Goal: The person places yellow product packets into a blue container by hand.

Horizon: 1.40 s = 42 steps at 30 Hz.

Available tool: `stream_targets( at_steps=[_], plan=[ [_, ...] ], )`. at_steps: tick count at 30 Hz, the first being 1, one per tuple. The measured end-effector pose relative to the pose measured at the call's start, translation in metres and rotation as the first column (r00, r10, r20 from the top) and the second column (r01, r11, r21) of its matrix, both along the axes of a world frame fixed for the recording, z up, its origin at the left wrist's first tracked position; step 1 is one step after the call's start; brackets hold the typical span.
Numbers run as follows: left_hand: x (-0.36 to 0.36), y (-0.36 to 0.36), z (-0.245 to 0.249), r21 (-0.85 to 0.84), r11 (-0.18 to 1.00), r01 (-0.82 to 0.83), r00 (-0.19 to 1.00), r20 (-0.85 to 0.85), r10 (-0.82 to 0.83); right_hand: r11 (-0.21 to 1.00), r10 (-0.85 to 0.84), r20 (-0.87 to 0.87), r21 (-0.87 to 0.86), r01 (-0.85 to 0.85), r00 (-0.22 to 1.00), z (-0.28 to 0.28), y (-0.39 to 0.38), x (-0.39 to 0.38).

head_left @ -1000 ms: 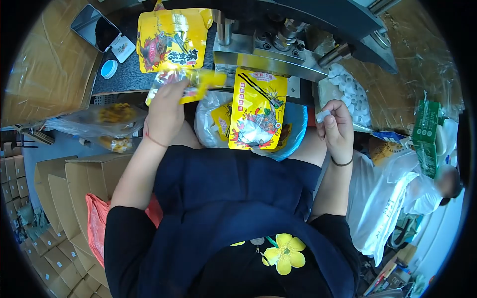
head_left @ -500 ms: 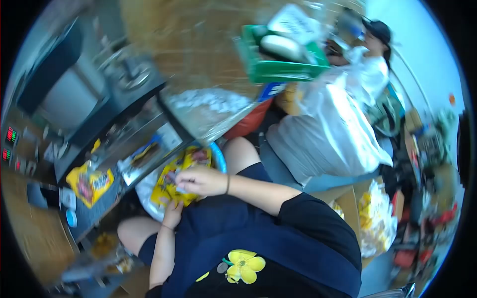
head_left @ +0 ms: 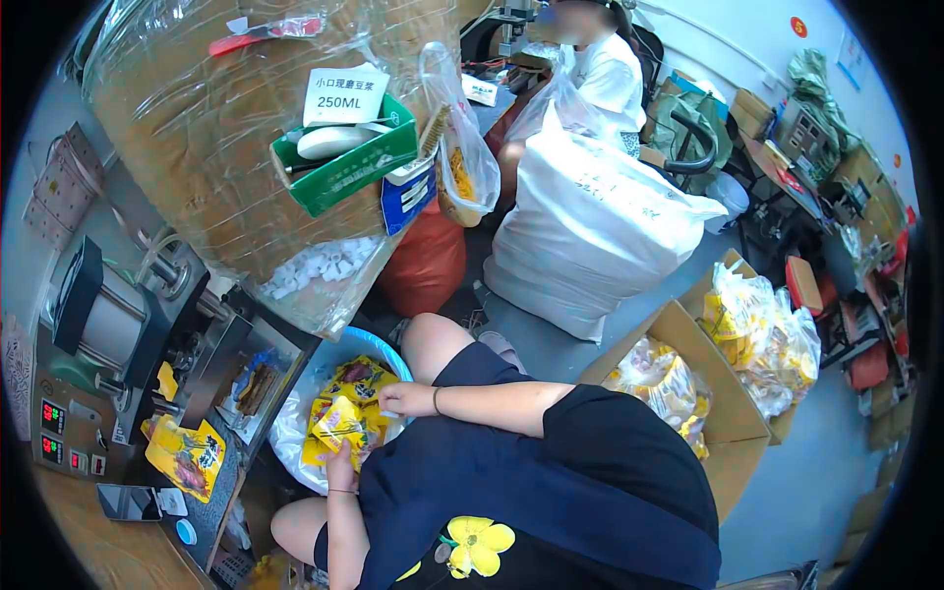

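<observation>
Between my knees stands a blue basin [head_left: 391, 356], lined with a white bag and holding several yellow printed pouches [head_left: 364, 376]. My left hand [head_left: 342, 468] is closed on the lower edge of one yellow pouch [head_left: 341, 421], held above the others. Just to the right of it, my right hand [head_left: 407, 399] is over the basin's right side with its fingers pinched together. What those fingers hold is too small to make out. Another yellow pouch [head_left: 187, 456] lies flat on the machine's worktop at the left.
A machine [head_left: 118, 324] with red digital displays stands left, a phone [head_left: 130, 502] beside it. Ahead, a large plastic-wrapped carton bears a green box [head_left: 354, 169] and small white pieces [head_left: 317, 267]. A stuffed white sack [head_left: 590, 226], cartons of bagged pouches [head_left: 733, 418] and a seated person are right.
The view has swung, so the basin sits lower and the right-hand cartons show more fully. My right hand has moved off the held pouch to the right; my left hand stays at its lower edge.
</observation>
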<state>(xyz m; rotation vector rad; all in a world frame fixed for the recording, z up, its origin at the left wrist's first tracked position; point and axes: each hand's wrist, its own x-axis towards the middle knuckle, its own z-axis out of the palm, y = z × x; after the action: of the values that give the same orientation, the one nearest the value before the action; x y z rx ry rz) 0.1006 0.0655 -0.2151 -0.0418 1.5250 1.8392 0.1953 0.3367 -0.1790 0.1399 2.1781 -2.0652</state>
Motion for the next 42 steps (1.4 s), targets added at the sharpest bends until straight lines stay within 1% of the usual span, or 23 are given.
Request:
stream_targets(
  at_steps=[1,4,5,8,9,10,11,12,14,16,17,21,22,24,25,27,31,34,35,38,40,41,42],
  plan=[
    [0.001,0.001,-0.004,-0.006,0.996,-0.085,0.994,-0.065,0.085,0.997,0.039,-0.035,0.064,-0.037,0.999,-0.003,0.001,0.003],
    [0.008,0.002,0.000,0.023,0.973,-0.228,0.970,-0.079,0.229,0.973,0.123,-0.104,0.208,-0.099,0.987,-0.006,0.005,0.007],
    [0.013,0.002,0.005,0.099,0.972,-0.215,0.970,-0.098,0.224,0.970,0.129,-0.105,0.222,-0.103,0.986,-0.004,0.006,0.010],
    [0.024,0.000,0.024,0.177,0.973,-0.150,0.981,-0.096,0.168,0.965,0.142,-0.140,0.239,-0.106,0.980,-0.010,0.004,0.009],
    [0.030,0.001,0.031,0.169,0.977,-0.132,0.975,-0.154,0.158,0.960,0.155,-0.156,0.257,-0.111,0.976,-0.016,0.004,0.006],
    [0.035,0.002,0.038,0.046,0.994,-0.098,0.962,-0.251,0.106,0.955,0.166,-0.175,0.273,-0.114,0.971,-0.019,0.002,0.003],
    [0.040,-0.001,0.042,0.014,0.998,-0.057,0.965,-0.254,0.058,0.954,0.155,-0.205,0.285,-0.093,0.966,-0.020,0.000,0.001],
    [0.040,-0.004,0.038,-0.152,0.988,-0.034,0.871,-0.488,-0.045,0.953,0.144,-0.232,0.294,-0.072,0.962,-0.020,-0.003,-0.001],
    [0.053,-0.006,0.050,-0.331,0.943,-0.035,0.805,-0.568,-0.169,0.965,0.135,-0.207,0.251,-0.081,0.969,-0.023,-0.005,-0.007],
    [0.062,-0.006,0.064,-0.352,0.935,0.027,0.780,-0.578,-0.240,0.983,0.114,-0.152,0.157,-0.090,0.982,0.004,-0.003,0.002],
    [0.063,-0.002,0.072,-0.360,0.931,0.063,0.765,-0.582,-0.277,0.956,0.083,-0.228,0.292,-0.013,0.970,0.030,-0.003,0.010],
    [0.064,0.003,0.088,-0.550,0.832,0.064,0.628,-0.626,-0.462,0.928,0.023,-0.559,0.320,0.191,0.829,0.098,-0.010,0.012],
    [0.067,0.010,0.095,-0.475,0.877,0.065,0.658,-0.641,-0.396,0.935,0.013,-0.619,0.286,0.210,0.785,0.110,-0.012,0.009],
    [0.079,0.028,0.116,-0.315,0.946,0.077,0.715,-0.644,-0.272,0.916,0.121,-0.623,0.369,0.154,0.773,0.141,-0.013,0.010],
    [0.077,0.026,0.124,-0.377,0.918,0.124,0.845,-0.444,-0.297,0.872,0.176,-0.638,0.455,0.182,0.750,0.148,-0.014,0.012],
    [0.085,0.038,0.148,-0.321,0.932,0.168,0.804,-0.502,-0.318,0.793,0.187,-0.631,0.549,0.263,0.753,0.150,-0.005,0.016],
    [0.082,0.053,0.146,-0.158,0.953,0.259,0.804,-0.512,-0.304,0.759,0.049,-0.635,0.525,0.384,0.771,0.149,0.008,0.039],
    [0.080,0.061,0.164,-0.316,0.906,0.283,0.775,-0.482,-0.410,0.738,0.005,-0.653,0.513,0.438,0.757,0.162,0.015,0.044],
    [0.083,0.065,0.159,-0.278,0.938,0.205,0.819,-0.477,-0.320,0.728,0.025,-0.641,0.537,0.426,0.767,0.167,0.016,0.045],
    [0.072,0.060,0.158,-0.216,0.942,0.257,0.866,-0.381,-0.324,0.649,0.151,-0.635,0.642,0.408,0.758,0.167,0.013,0.030],
    [0.066,0.056,0.161,-0.165,0.939,0.302,0.820,-0.458,-0.344,0.716,0.169,-0.629,0.608,0.345,0.759,0.173,0.016,0.020],
    [0.069,0.055,0.166,-0.130,0.956,0.264,0.853,-0.431,-0.294,0.755,0.183,-0.618,0.587,0.293,0.765,0.178,0.016,0.016],
    [0.060,0.049,0.170,-0.259,0.936,0.238,0.771,-0.536,-0.344,0.787,0.196,-0.600,0.569,0.241,0.776,0.189,0.014,0.011]
  ],
)
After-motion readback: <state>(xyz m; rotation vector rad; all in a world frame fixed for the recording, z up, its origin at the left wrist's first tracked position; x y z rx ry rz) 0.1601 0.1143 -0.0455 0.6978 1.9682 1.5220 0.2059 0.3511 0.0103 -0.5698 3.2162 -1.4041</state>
